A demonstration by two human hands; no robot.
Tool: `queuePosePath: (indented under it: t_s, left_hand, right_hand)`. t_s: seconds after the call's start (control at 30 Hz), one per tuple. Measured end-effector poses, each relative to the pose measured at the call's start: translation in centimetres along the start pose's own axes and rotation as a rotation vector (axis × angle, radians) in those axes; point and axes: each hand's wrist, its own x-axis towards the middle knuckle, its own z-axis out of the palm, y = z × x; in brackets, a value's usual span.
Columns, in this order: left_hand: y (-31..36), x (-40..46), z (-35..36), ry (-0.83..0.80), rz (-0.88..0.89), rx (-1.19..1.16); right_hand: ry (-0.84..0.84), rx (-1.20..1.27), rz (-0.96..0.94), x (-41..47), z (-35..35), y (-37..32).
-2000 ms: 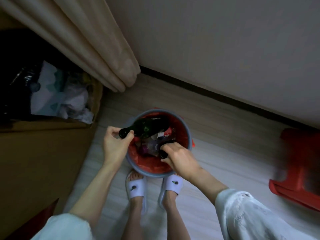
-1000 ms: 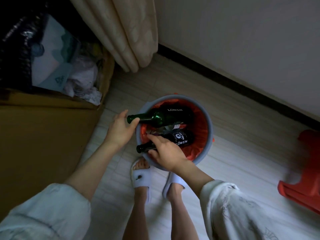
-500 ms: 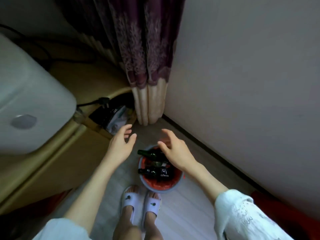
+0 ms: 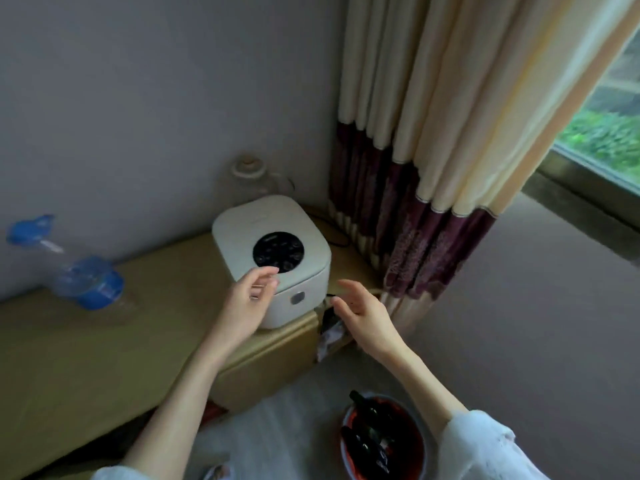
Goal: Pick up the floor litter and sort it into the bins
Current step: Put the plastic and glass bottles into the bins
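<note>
Bottles (image 4: 367, 432) lie in the bin (image 4: 417, 434); both hands (image 4: 246, 304) (image 4: 364, 314) raised, loosely spread, empty.

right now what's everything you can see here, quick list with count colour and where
bin: one, grey with a red liner, on the floor at bottom right
bottles: at least two, dark glass, lying in the bin
plastic bottle: one, clear with blue label and cap, blurred, on the bench at left
cooker: one, white with a round black panel, on the bench by the corner
jug: one, clear with a pale lid, behind the cooker against the wall
bench: one, tan, along the left wall
curtain: one, cream with a maroon band, hanging in the corner
window: one, greenery outside, top right
left hand: open, in front of the cooker
right hand: open, empty, above the floor gap
</note>
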Motion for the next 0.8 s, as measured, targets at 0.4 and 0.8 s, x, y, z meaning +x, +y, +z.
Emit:
queuePosePath:
  t_s: [0.4, 0.8]
  left_hand:
    - [-6.9, -0.5, -28.2, 0.486, 0.114, -0.033]
    - [-18.0, 0.8, -42.1, 0.524, -0.110, 0.170]
  right_hand:
    - [-0.229, -0.194, -0.207, 7.7, 22.2, -17.0]
    - [-0.180, -0.237, -0.234, 14.2, 39.5, -26.1]
